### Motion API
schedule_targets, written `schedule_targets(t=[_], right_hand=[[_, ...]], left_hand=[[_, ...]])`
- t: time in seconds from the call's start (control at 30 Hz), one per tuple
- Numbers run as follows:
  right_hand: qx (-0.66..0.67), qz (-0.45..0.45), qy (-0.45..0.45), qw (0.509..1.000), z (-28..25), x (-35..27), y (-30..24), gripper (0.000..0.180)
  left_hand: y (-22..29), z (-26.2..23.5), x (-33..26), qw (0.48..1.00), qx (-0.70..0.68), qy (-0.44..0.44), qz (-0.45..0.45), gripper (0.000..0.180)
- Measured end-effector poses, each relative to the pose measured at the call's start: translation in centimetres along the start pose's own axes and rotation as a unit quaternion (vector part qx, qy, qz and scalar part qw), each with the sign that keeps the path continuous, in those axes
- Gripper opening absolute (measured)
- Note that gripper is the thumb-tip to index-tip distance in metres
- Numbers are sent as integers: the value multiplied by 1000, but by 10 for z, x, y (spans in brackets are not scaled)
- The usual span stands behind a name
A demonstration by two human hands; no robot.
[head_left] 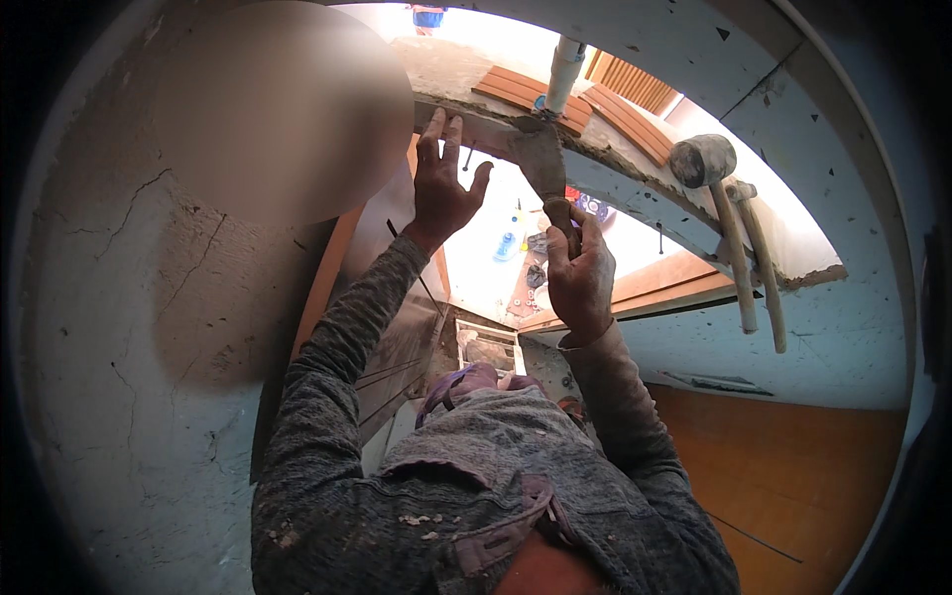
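My right hand (583,273) is wrapped round the handle of a putty knife (541,164). Its broad, mortar-smeared blade points up and lies against the rough edge of the ledge (635,198), just below a white pipe (565,74). To the left, my left hand (446,188) is open, its fingers stretched up to the ledge's underside and the thumb apart. The fingertips appear to touch that face. Between my hands a nail (468,159) sticks out below the ledge.
A mallet (703,161) and a smaller hammer (742,190) rest on the ledge at right, handles hanging over. Grooved reddish-brown strips (531,96) lie behind. Cracked wall (109,327) stands at left. Far below are a blue bottle (509,243) and a white frame (488,342).
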State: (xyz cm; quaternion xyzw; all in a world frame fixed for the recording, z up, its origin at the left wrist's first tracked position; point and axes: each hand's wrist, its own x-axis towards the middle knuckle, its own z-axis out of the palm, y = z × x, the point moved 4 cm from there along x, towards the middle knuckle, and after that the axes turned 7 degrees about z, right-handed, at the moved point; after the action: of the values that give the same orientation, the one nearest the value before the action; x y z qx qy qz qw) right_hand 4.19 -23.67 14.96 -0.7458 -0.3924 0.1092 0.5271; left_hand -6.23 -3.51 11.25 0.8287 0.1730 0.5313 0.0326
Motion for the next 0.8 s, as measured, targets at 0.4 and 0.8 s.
schedule_targets(t=[0.4,0.8], right_hand=[[-42,121,-112,985,-41,16,-27,31],[-36,65,-128,989,-54,34,-32,34]], left_hand=[[-2,2,-1,1000,10,1,12,74],[0,0,-1,1000,16,-14,-16,75]])
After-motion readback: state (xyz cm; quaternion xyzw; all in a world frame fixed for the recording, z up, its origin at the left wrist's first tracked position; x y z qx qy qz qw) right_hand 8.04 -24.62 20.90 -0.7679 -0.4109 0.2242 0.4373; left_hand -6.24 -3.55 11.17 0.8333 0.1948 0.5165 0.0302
